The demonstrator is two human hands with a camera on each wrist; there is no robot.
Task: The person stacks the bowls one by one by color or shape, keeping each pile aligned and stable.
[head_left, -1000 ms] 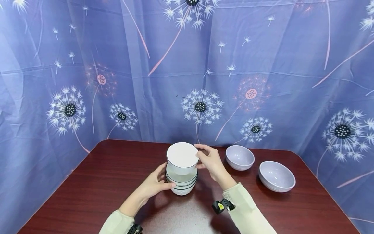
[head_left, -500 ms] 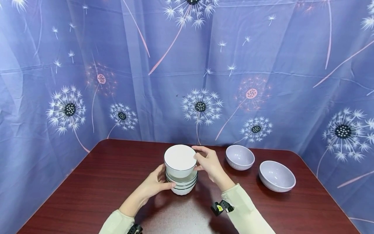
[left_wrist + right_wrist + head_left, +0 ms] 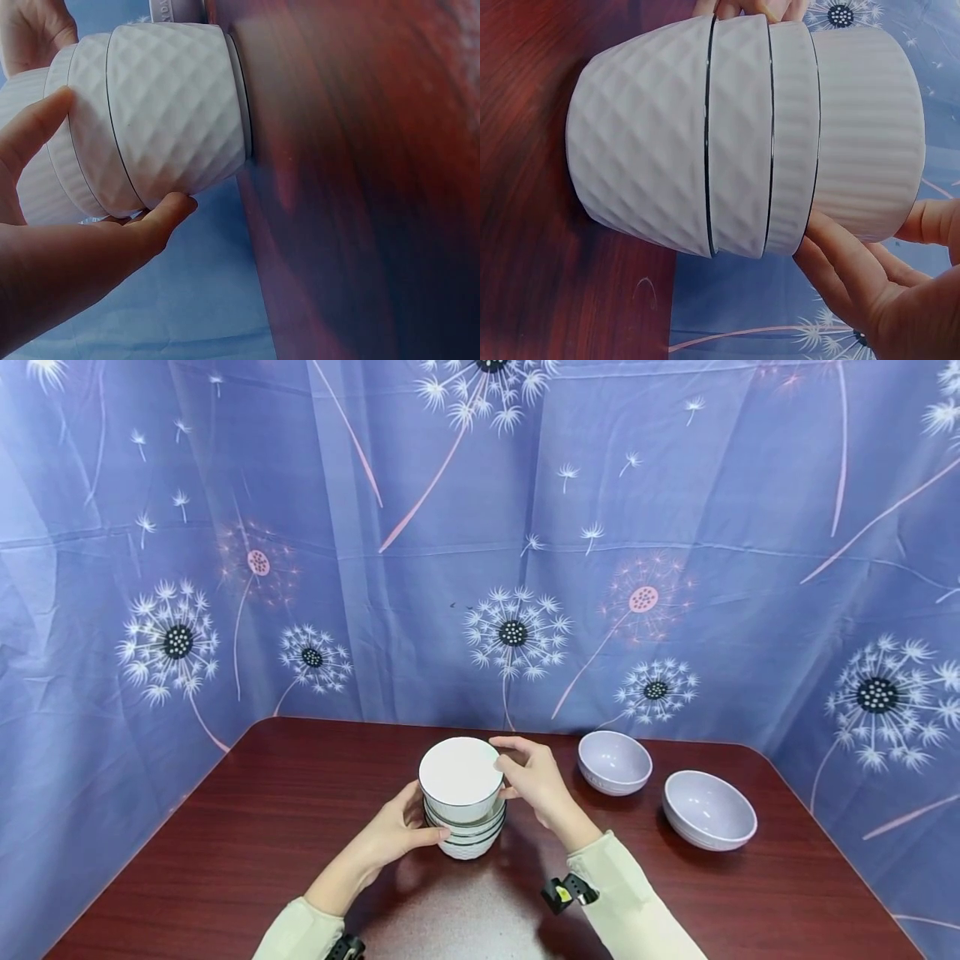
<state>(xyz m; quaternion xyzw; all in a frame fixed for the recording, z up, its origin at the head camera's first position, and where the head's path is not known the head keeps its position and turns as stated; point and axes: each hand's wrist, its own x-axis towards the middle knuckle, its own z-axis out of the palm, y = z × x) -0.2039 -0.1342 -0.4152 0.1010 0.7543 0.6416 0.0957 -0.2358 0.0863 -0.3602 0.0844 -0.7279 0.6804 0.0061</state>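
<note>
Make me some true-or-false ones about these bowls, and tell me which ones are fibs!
1. The left hand grips the white stack. True.
2. Two lavender bowls are held up high. False: no hand touches them; the right hand holds the top white bowl.
3. The lowest white bowl has a diamond pattern. True.
4. The stack stands on grass. False: it stands on a reddish-brown table.

Person's L hand (image 3: 390, 832) gripped; R hand (image 3: 537, 781), slightly higher, gripped too, fingers (image 3: 851, 259) apart; both arms (image 3: 637, 897) extended fwd.
</note>
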